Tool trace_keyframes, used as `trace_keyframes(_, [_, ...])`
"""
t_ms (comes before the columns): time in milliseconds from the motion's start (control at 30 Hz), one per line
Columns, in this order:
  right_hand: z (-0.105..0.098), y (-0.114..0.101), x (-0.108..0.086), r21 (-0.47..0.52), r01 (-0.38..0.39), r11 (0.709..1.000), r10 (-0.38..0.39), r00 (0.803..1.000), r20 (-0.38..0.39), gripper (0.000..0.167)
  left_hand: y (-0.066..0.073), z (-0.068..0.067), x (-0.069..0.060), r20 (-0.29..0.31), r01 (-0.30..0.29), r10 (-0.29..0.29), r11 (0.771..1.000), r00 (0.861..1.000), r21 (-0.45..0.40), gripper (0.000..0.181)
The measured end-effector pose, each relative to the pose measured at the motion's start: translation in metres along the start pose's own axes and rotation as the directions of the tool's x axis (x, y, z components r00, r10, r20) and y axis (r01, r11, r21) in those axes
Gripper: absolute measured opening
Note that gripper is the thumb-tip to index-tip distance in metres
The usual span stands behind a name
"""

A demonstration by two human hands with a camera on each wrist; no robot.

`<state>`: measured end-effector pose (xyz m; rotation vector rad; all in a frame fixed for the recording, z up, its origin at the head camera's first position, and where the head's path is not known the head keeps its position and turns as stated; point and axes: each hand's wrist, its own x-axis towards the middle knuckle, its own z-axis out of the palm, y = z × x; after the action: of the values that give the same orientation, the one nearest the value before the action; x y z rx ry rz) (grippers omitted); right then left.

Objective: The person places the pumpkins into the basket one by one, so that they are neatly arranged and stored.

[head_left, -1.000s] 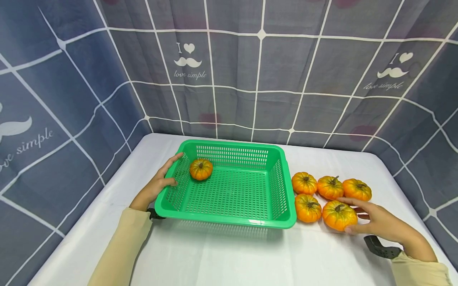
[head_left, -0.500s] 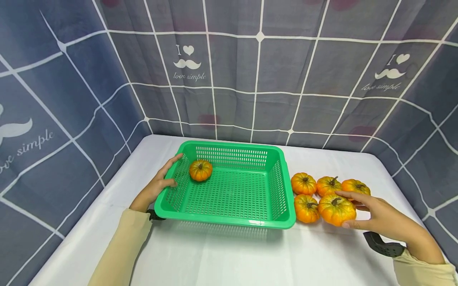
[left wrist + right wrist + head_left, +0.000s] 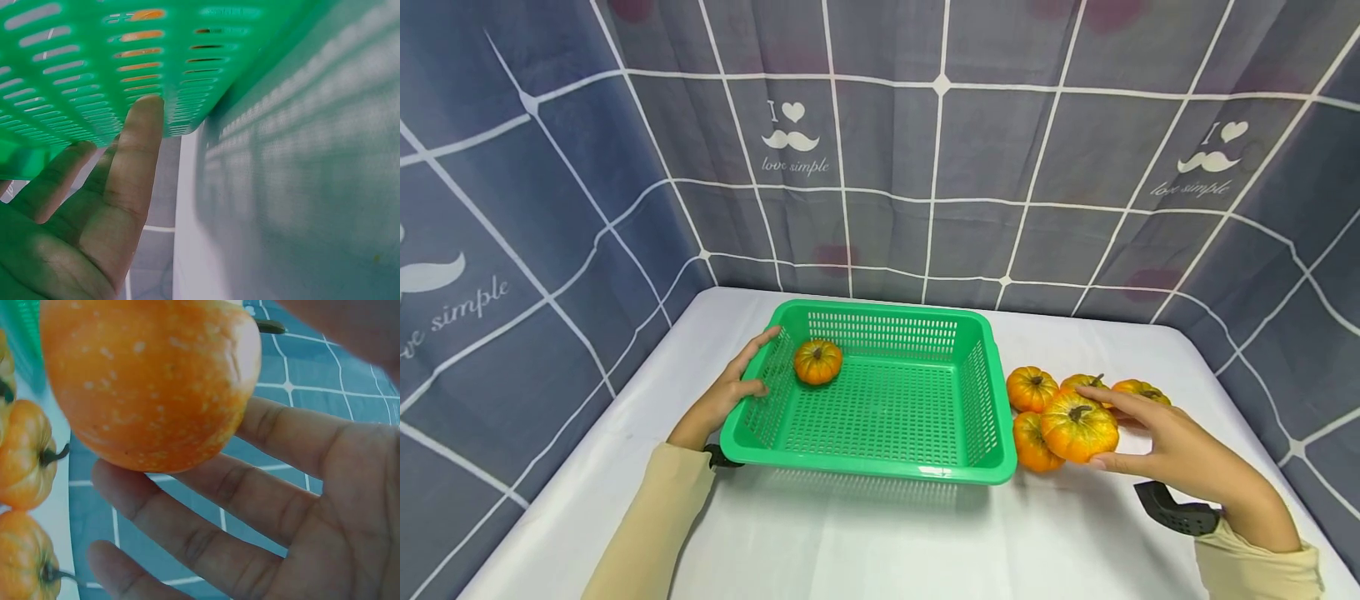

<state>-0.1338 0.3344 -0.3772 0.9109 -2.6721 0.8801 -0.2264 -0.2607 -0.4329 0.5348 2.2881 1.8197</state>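
In the head view my left hand [image 3: 726, 398] grips the left rim of a green plastic basket [image 3: 868, 475], its thumb over the edge. The left wrist view shows straight fingers [image 3: 134, 159] against the slotted outer wall. Inside the basket, towards the back left, sits a small orange pumpkin [image 3: 817, 362]. My right hand [image 3: 1176, 442] holds another pumpkin [image 3: 1078, 427] between thumb and fingers, raised above the table to the right of the basket. Its underside faces the camera in the right wrist view, where fingertips [image 3: 119, 481] support it.
Several more pumpkins lie right of the basket, including one by its wall [image 3: 1032, 388] and one partly behind the held pumpkin [image 3: 1033, 442]. A white cloth covers the table [image 3: 880, 542]. A grey checked curtain [image 3: 887, 150] rises behind and at both sides.
My right hand has lifted its pumpkin off the table and carried it left, over the other pumpkins towards the basket. My left hand stays on the rim.
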Motion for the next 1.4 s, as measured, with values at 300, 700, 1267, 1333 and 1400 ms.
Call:
trace_keyframes(300, [0.010,-0.018,0.021,0.000,0.042,0.999,-0.042,0.999,-0.027,0.088,-0.001,0.001,-0.002,0.006,-0.006,0.006,1.000,1.000,-0.017,0.100])
trace_keyframes(700, [0.021,-0.039,0.050,0.099,-0.006,0.995,0.004,1.000,0.021,0.081,0.000,0.001,-0.003,-0.006,0.001,-0.001,1.000,1.000,0.001,0.099])
trace_keyframes(1267, [0.037,-0.047,0.077,0.140,-0.028,0.990,0.017,0.996,0.083,0.075,0.000,0.001,-0.001,-0.008,-0.009,0.009,1.000,1.000,0.003,0.100])
trace_keyframes(1333, [0.040,-0.047,0.080,0.189,-0.023,0.982,0.005,0.996,0.094,0.074,0.001,0.001,-0.001,-0.006,-0.006,0.006,1.000,1.000,-0.004,0.101])
trace_keyframes(1400, [0.041,-0.047,0.083,0.248,-0.007,0.969,-0.018,0.995,0.099,0.073,0.001,0.001,-0.001,-0.004,-0.003,0.003,1.000,1.000,-0.004,0.101])
